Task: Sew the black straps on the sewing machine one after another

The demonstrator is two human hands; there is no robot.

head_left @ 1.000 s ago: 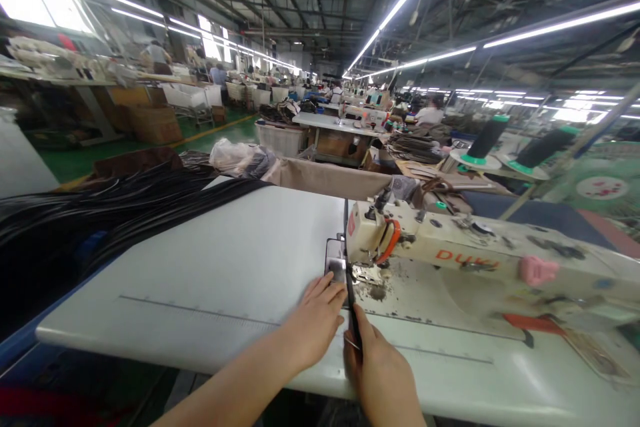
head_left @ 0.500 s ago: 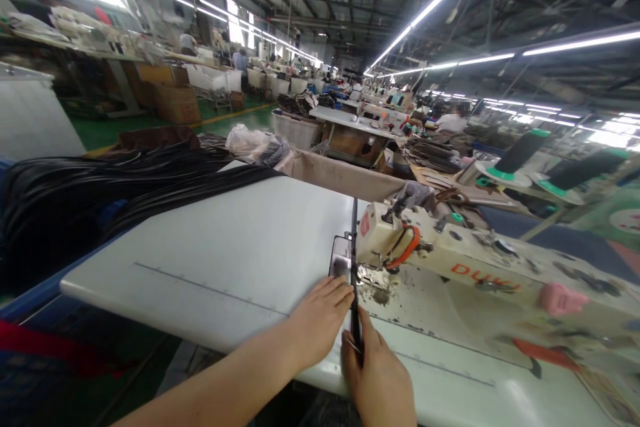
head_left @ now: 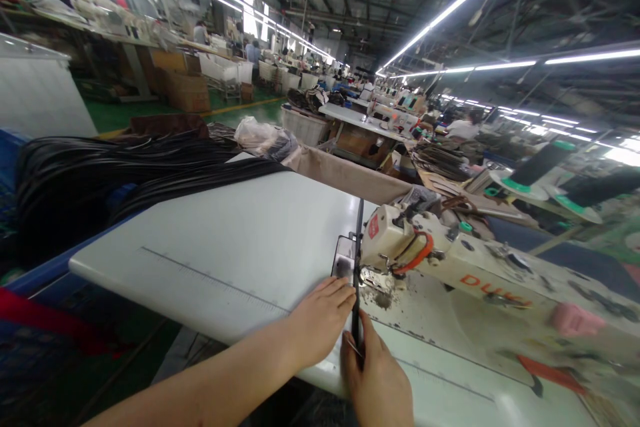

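A narrow black strip [head_left: 358,253] runs front to back across the white table [head_left: 225,233], beside the needle area of a sewing machine [head_left: 450,260]. My left hand [head_left: 325,313] lies on the table left of the strip, its fingers together and flat, with the fingertips at the strip's edge just in front of a metal plate [head_left: 344,257]. Nearer to me, my right hand [head_left: 375,367] pinches the near end of the strip between thumb and fingers. A thin metallic thing shows by the right thumb; its shape is too small to make out.
Long black strips [head_left: 100,173] are heaped over the table's left edge and a blue crate. A fabric-lined bin [head_left: 345,173] stands behind the table. Thread cones [head_left: 540,163] rise at the right. People sit farther back.
The whole view has shifted slightly, so the scene sits a little farther right and lower. Both hands keep nearly the same places at the strip.
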